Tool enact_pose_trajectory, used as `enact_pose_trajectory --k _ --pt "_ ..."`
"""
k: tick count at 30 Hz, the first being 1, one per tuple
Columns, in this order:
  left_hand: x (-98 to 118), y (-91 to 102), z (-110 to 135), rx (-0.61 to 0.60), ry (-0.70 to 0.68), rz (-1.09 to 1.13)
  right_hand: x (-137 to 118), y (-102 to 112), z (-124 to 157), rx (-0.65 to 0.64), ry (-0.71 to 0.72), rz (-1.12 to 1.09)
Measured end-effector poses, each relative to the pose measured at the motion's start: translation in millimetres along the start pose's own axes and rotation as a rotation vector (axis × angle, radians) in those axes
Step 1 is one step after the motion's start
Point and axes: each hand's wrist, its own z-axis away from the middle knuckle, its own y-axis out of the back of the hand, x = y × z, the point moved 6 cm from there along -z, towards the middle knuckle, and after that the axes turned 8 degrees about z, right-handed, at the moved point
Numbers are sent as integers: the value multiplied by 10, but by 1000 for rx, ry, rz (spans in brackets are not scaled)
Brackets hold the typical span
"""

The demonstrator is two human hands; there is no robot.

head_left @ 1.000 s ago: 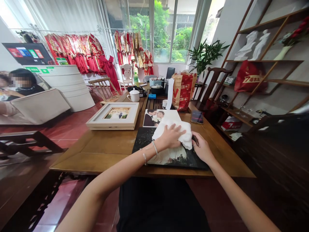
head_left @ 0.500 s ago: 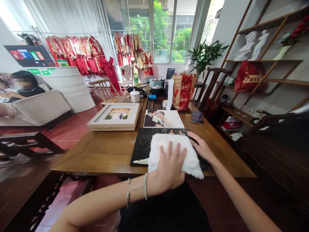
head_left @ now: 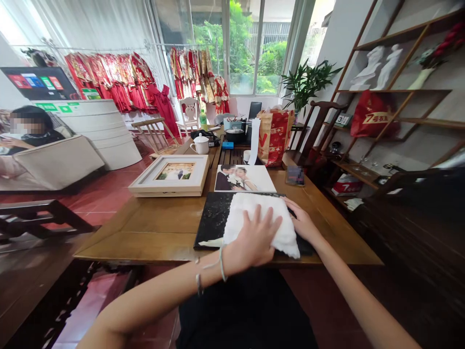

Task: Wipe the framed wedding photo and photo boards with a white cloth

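Note:
A dark photo panel [head_left: 214, 218] lies flat at the near edge of the wooden table [head_left: 160, 228]. A white cloth [head_left: 259, 211] is spread over its middle. My left hand [head_left: 252, 237] presses flat on the cloth with fingers spread. My right hand [head_left: 303, 223] rests on the panel's right edge beside the cloth, fingers stretched out. Behind the panel lies a white-backed wedding photo print [head_left: 243, 178].
A white framed photo [head_left: 170, 174] sits at the table's left. A phone [head_left: 295, 175], a red paper bag [head_left: 274, 135], a white teapot [head_left: 201, 144] and tea things stand farther back. Shelves fill the right wall; a person [head_left: 29, 128] sits at the far left.
My left hand drew the cloth from the panel's far end toward me, then slid it a little back up. The right hand stayed at the panel's right edge.

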Motion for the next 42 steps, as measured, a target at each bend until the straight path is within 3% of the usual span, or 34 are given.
enact_pose_trajectory --k 4,8,11,16,20,23,29,32,35,42 --pt "252 44 279 -34 -23 50 -78 1 -49 -27 46 -18" --pt "270 101 321 -78 -16 90 -147 18 -57 -50 66 -10" --pt "115 149 183 -62 23 80 -164 32 -34 -51 65 -6" --pt "-236 166 -273 6 173 52 -131 32 27 -36 74 -16" --pt "-289 106 -454 37 223 54 -101 25 46 -42 77 -10" --pt "-144 38 -270 31 183 48 -79 26 19 -29 28 15" --pt "237 -70 462 -17 19 144 -114 -20 -84 -13 56 41" --pt "304 -52 608 -29 -15 179 -105 -33 -103 -8 40 66" --pt "210 -9 484 -56 12 181 -117 -27 -79 -10 40 92" --pt "-385 47 -239 0 216 51 -143 11 43 2 49 91"
